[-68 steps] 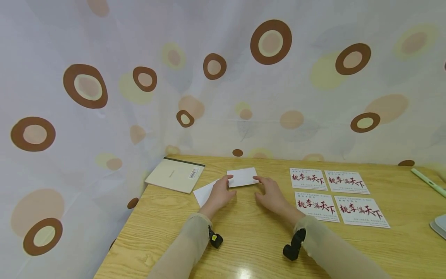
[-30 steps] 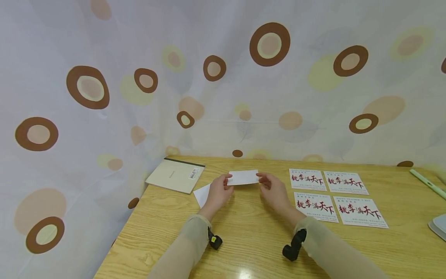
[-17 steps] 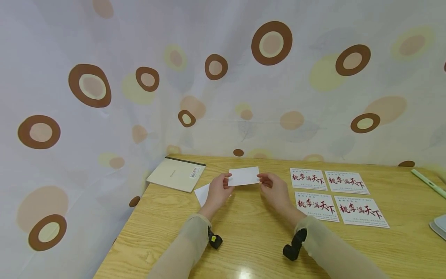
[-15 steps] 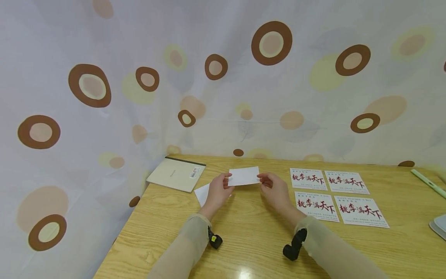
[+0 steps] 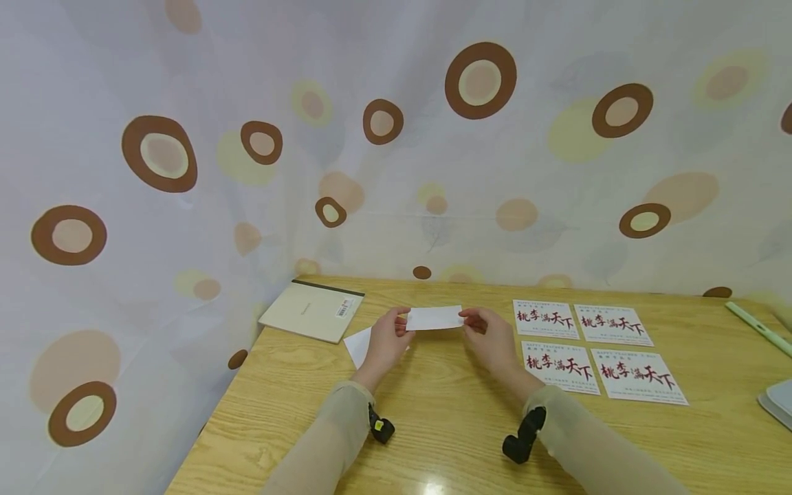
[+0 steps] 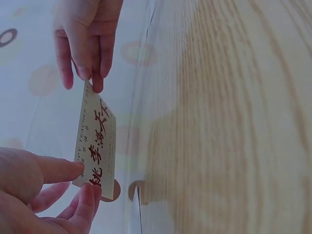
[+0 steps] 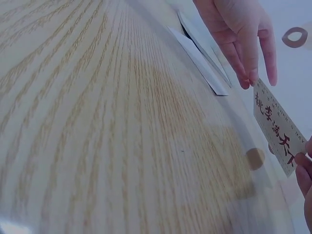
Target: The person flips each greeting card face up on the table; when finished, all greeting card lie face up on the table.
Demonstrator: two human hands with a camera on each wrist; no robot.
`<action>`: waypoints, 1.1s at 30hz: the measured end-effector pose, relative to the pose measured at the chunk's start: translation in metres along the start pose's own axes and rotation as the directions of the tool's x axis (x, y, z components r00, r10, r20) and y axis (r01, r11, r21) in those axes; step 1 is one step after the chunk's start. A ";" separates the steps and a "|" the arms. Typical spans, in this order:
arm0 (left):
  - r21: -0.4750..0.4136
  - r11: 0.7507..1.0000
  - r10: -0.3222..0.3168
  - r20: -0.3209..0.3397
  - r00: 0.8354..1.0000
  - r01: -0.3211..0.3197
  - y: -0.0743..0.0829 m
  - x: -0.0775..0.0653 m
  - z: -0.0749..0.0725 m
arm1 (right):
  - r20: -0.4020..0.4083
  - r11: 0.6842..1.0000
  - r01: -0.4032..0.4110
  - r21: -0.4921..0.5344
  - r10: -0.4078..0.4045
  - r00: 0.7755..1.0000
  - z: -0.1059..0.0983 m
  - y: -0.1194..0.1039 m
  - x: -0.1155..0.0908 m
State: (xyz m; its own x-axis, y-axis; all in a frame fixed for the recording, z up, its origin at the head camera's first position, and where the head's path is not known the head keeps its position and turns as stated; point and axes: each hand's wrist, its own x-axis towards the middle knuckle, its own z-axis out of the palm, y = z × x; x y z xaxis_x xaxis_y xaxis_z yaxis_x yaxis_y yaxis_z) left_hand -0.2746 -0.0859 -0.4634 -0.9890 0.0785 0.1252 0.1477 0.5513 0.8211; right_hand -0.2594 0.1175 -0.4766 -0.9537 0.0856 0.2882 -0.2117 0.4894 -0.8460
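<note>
Both hands hold one small card (image 5: 434,317) by its short ends, raised over the far part of the table. Its plain white side shows in the head view. In the wrist views, the other side of the card (image 6: 100,141) carries dark red Chinese characters and "Teacher's Day" lettering. My left hand (image 5: 386,342) pinches the left end between thumb and fingers. At the opposite end, the right hand (image 5: 491,344) pinches it the same way. A white paper or envelope (image 5: 359,346) lies partly hidden behind the left hand.
A cream notebook (image 5: 309,311) lies at the back left of the wooden table (image 5: 445,419). Several matching printed cards (image 5: 559,368) lie in two rows to the right. A green pen-like stick (image 5: 757,326) and a pale grey object (image 5: 778,402) sit at the right edge.
Earlier the fingers rested at the card's sides with thumbs apart; now both hands pinch its ends. The card has been lifted and its tilt has changed, appearing narrower than half a second ago.
</note>
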 end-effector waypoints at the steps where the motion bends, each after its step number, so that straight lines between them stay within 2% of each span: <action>1: 0.000 1.000 0.002 0.000 1.000 -0.002 0.000 0.000 0.000 | -0.001 1.000 -0.004 0.002 0.004 1.000 0.000 0.000 0.000; 10: -0.034 0.999 -0.008 -0.002 1.000 0.008 0.002 -0.002 0.001 | -0.008 1.000 -0.026 -0.010 0.026 1.000 -0.003 -0.001 -0.002; 18: -0.051 0.998 0.021 -0.017 1.000 -0.021 0.002 -0.001 0.001 | -0.020 0.999 -0.037 0.006 0.037 0.999 -0.004 -0.002 -0.003; 33: -0.135 0.990 0.036 -0.062 0.997 -0.044 0.007 -0.003 0.002 | -0.056 0.990 -0.127 0.055 0.130 0.990 -0.008 -0.002 -0.002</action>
State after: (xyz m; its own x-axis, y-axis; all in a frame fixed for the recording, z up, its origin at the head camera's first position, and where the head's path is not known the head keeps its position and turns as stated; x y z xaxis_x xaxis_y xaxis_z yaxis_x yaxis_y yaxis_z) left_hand -0.2703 -0.0806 -0.4598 -0.9810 0.0468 0.1885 0.1901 0.4305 0.8823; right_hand -0.2554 0.1232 -0.4713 -0.9597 0.1971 0.2001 -0.1000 0.4260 -0.8992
